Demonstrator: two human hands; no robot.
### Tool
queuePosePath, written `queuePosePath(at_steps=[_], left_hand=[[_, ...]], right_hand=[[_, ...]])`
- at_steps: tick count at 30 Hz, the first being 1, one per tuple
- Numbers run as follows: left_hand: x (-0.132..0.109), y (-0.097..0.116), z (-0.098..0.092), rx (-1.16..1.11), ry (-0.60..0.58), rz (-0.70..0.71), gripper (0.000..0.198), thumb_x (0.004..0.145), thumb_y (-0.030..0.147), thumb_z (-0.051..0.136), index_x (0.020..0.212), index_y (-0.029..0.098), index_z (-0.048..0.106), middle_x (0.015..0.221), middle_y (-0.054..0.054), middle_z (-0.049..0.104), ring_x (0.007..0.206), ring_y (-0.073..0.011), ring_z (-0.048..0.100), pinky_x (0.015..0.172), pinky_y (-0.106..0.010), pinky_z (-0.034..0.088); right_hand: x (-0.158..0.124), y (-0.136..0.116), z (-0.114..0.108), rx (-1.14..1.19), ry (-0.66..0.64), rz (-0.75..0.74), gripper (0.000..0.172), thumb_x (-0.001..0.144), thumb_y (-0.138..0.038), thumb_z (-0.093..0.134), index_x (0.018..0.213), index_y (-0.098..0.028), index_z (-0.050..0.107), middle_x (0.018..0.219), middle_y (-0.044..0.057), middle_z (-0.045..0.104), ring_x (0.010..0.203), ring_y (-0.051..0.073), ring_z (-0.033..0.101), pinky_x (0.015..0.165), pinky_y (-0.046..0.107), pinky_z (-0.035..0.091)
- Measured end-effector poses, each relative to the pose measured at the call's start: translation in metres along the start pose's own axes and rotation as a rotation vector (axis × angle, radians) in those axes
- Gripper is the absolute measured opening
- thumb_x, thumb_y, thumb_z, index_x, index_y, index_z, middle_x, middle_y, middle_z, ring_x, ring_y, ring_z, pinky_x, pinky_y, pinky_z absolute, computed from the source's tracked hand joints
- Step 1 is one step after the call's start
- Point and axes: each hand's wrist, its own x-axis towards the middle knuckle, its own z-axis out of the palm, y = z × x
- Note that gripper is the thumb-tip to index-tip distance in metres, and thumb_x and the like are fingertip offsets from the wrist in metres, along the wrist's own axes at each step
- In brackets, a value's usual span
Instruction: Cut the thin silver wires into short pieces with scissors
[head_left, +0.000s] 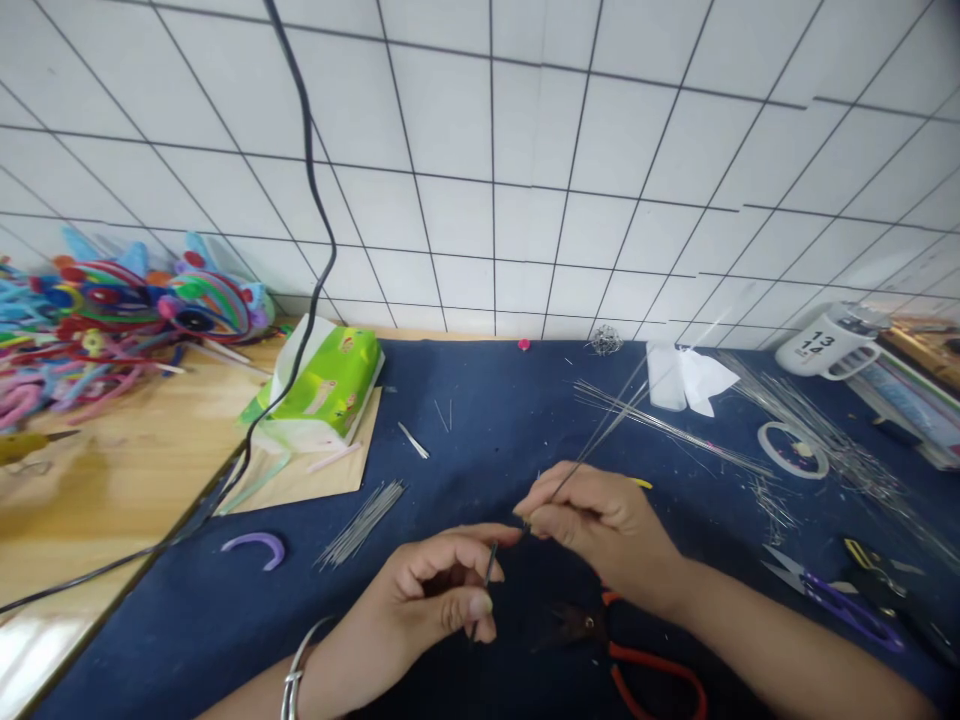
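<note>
My left hand (431,590), a silver bangle at its wrist, is closed in a pinch on a short dark piece of wire (492,562). Close by on the right, my right hand (600,520) pinches several long thin wires (596,438), which slant up and away to the right. The fingertips of both hands nearly meet, and I cannot tell whether the wires join there. Below my right hand lie red-handled pliers (649,660), partly in shadow. A bundle of short cut wires (361,525) rests left of my left hand on the dark blue mat (480,420).
Purple scissors (832,595), a tape roll (793,449) and long wires (675,425) lie on the right, before a white mug (829,343). Leftward are a purple curved piece (259,543), a green tissue pack (330,380), a black cable (311,180) and colourful pipe-cleaner crafts (214,300).
</note>
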Motion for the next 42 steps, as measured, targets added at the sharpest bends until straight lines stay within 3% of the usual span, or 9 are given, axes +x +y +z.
queuePosePath(at_steps=[4, 7, 9, 13, 19, 22, 31, 36, 42], left_hand=[[0.002, -0.003, -0.004, -0.059, 0.146, 0.033, 0.007, 0.077, 0.019, 0.058, 0.083, 0.017, 0.057, 0.105, -0.007, 0.058, 0.059, -0.0082, 0.056, 0.062, -0.026, 0.045], [0.007, -0.007, -0.009, -0.094, 0.291, 0.033, 0.011, 0.078, 0.019, 0.057, 0.088, 0.019, 0.057, 0.111, -0.006, 0.055, 0.061, -0.0068, 0.054, 0.060, -0.023, 0.043], [0.010, -0.009, -0.011, -0.091, 0.345, 0.013, 0.015, 0.078, 0.021, 0.057, 0.093, 0.019, 0.057, 0.103, -0.005, 0.058, 0.063, -0.0077, 0.054, 0.060, -0.022, 0.042], [0.012, -0.013, -0.012, -0.075, 0.339, -0.017, 0.015, 0.078, 0.022, 0.057, 0.092, 0.017, 0.057, 0.075, -0.002, 0.060, 0.065, -0.0103, 0.054, 0.061, -0.022, 0.041], [0.012, -0.015, -0.009, -0.107, 0.354, -0.019, 0.009, 0.076, 0.021, 0.058, 0.083, 0.015, 0.057, 0.078, -0.002, 0.060, 0.068, -0.0108, 0.055, 0.064, -0.022, 0.042], [0.013, -0.015, -0.010, -0.105, 0.363, -0.011, 0.007, 0.076, 0.020, 0.059, 0.079, 0.015, 0.057, 0.078, -0.002, 0.060, 0.070, -0.0108, 0.055, 0.068, -0.023, 0.042], [0.016, -0.014, -0.019, -0.056, 0.469, 0.080, 0.007, 0.072, 0.019, 0.063, 0.077, 0.016, 0.059, 0.086, -0.003, 0.062, 0.084, -0.0149, 0.057, 0.081, -0.028, 0.041], [0.019, -0.016, -0.023, -0.058, 0.496, 0.128, 0.006, 0.071, 0.018, 0.063, 0.074, 0.015, 0.057, 0.084, -0.002, 0.062, 0.084, -0.0147, 0.057, 0.081, -0.027, 0.042], [0.021, -0.020, -0.026, 0.032, 0.483, 0.097, 0.009, 0.072, 0.021, 0.062, 0.075, 0.015, 0.057, 0.082, -0.003, 0.063, 0.083, -0.0156, 0.058, 0.080, -0.028, 0.043]], right_hand=[[0.004, -0.004, -0.020, -0.125, 0.118, 0.024, 0.013, 0.081, -0.026, 0.053, 0.083, -0.020, 0.064, 0.083, 0.001, 0.062, 0.067, 0.010, 0.058, 0.062, 0.023, 0.049], [0.009, -0.007, -0.035, -0.360, 0.207, -0.066, 0.010, 0.079, -0.024, 0.055, 0.080, -0.021, 0.064, 0.083, 0.001, 0.063, 0.074, 0.011, 0.059, 0.066, 0.024, 0.048], [0.013, -0.005, -0.046, -0.497, 0.280, -0.126, 0.009, 0.079, -0.021, 0.055, 0.075, -0.020, 0.063, 0.082, 0.000, 0.063, 0.077, 0.011, 0.059, 0.068, 0.024, 0.047], [0.023, 0.020, -0.062, -0.652, 0.383, -0.159, 0.012, 0.081, -0.021, 0.052, 0.073, -0.020, 0.060, 0.084, 0.001, 0.063, 0.081, 0.013, 0.058, 0.072, 0.025, 0.045], [0.033, 0.064, -0.073, -0.685, 0.291, -0.052, 0.015, 0.082, -0.024, 0.049, 0.073, -0.020, 0.061, 0.080, 0.001, 0.064, 0.075, 0.014, 0.059, 0.069, 0.027, 0.045], [0.032, 0.065, -0.075, -0.660, 0.316, -0.069, 0.016, 0.083, -0.025, 0.047, 0.081, -0.021, 0.061, 0.087, 0.002, 0.064, 0.080, 0.014, 0.058, 0.072, 0.027, 0.045], [0.033, 0.072, -0.078, -0.660, 0.267, -0.037, 0.018, 0.082, -0.026, 0.047, 0.070, -0.020, 0.059, 0.086, 0.002, 0.064, 0.082, 0.015, 0.058, 0.073, 0.027, 0.043], [0.032, 0.073, -0.078, -0.658, 0.237, 0.002, 0.018, 0.082, -0.026, 0.047, 0.070, -0.019, 0.058, 0.077, 0.001, 0.064, 0.071, 0.014, 0.059, 0.067, 0.027, 0.044], [0.032, 0.073, -0.076, -0.670, 0.209, -0.011, 0.019, 0.082, -0.026, 0.048, 0.068, -0.019, 0.059, 0.077, 0.001, 0.064, 0.073, 0.015, 0.059, 0.068, 0.027, 0.045]])
